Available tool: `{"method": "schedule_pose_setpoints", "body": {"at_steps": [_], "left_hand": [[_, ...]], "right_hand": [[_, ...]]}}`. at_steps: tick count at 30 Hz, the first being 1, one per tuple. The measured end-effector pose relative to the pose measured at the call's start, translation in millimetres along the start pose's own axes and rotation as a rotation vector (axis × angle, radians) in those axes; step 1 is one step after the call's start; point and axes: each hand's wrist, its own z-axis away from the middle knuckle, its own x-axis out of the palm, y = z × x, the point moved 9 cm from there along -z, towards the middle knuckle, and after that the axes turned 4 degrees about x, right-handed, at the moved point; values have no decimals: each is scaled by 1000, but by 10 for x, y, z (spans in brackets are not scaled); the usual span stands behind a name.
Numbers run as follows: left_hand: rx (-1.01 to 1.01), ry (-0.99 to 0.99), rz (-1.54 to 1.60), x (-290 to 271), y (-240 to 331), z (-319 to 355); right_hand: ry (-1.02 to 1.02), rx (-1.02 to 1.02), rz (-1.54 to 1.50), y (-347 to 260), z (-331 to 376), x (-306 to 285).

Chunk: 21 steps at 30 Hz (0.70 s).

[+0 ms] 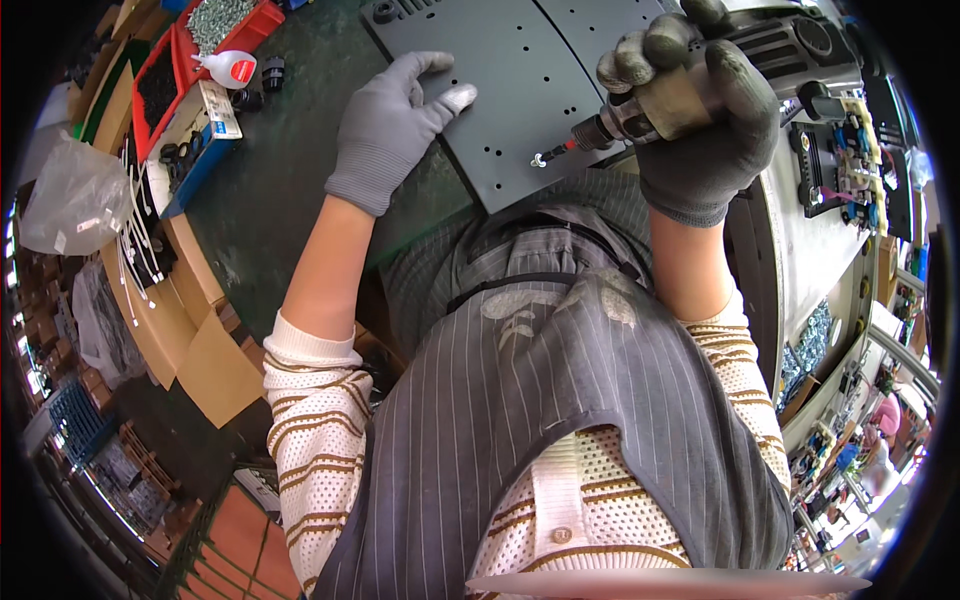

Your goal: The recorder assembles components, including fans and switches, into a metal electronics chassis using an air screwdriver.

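Note:
A dark grey metal panel (500, 85) with several small holes lies flat on the green work table. My left hand (390, 130), in a grey glove, rests at the panel's left edge; its thumb and forefinger are apart over the surface, with nothing between them. My right hand (700, 140), gloved too, is wrapped round a power screwdriver (665, 105) above the panel's right side. The tool's bit points left and down. At its tip is a small silver screw (539, 160), near the panel's front edge; whether it touches the panel I cannot tell.
Red bins (235, 25) of screws stand at the far left, beside a white bottle (228, 68) and black round fittings (272, 73). A blue box (195, 170), white cable ties (135, 235) and cardboard (215, 370) lie nearer. To the right is a pale bench (815, 250) with a black tray (815, 165).

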Motion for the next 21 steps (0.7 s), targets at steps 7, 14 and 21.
{"method": "schedule_pose_setpoints", "body": {"at_steps": [7, 14, 21], "left_hand": [[357, 182, -73, -71, 198, 386], [447, 92, -152, 247, 434, 908], [455, 241, -247, 280, 402, 943]], "right_hand": [[17, 155, 3, 178, 84, 198], [-96, 45, 192, 299, 182, 339], [71, 99, 449, 488, 228, 364]]}}
